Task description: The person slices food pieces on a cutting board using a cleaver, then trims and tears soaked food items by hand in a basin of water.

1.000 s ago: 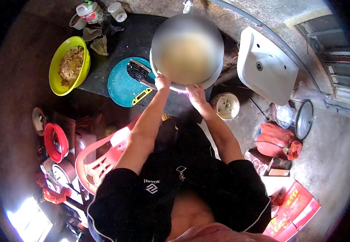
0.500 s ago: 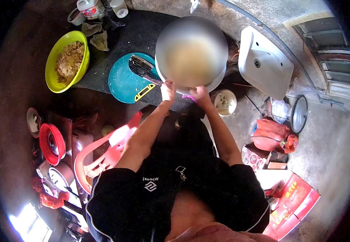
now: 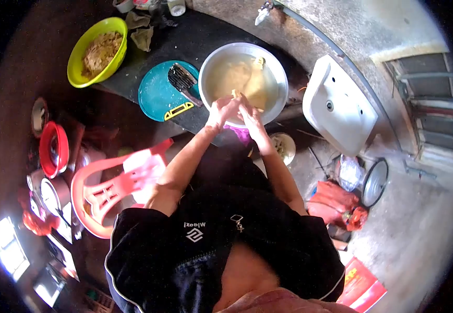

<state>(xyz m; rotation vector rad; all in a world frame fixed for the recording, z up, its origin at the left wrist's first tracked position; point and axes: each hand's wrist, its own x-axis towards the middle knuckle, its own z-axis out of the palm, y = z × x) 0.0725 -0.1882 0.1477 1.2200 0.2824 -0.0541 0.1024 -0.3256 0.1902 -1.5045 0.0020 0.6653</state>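
Observation:
Over the near rim of a large pale metal basin (image 3: 204, 78), my left hand (image 3: 223, 111) and my right hand (image 3: 250, 117) meet. My fingers close around a small pale yellow piece (image 3: 236, 94), whose tip shows above them; its kind is not clear. Cloudy liquid and larger pale yellow chunks (image 3: 257, 86) fill the basin. To the left, a dark-bladed knife (image 3: 181, 77) lies on a round teal cutting board (image 3: 153, 88) with a yellow handle. A purple cloth (image 3: 241, 134) shows below the basin's near edge.
A lime-green bowl (image 3: 73, 65) of chopped food stands at the counter's left. Right of the basin is a white sink (image 3: 341, 107). A white bucket (image 3: 289, 146) with pale pieces sits low beside my right forearm. A pink plastic chair (image 3: 93, 188) is at the left.
My hands have come together from apart at the basin's near edge to over its inside. The view has shifted, and the basin's contents, blurred before, now show clearly.

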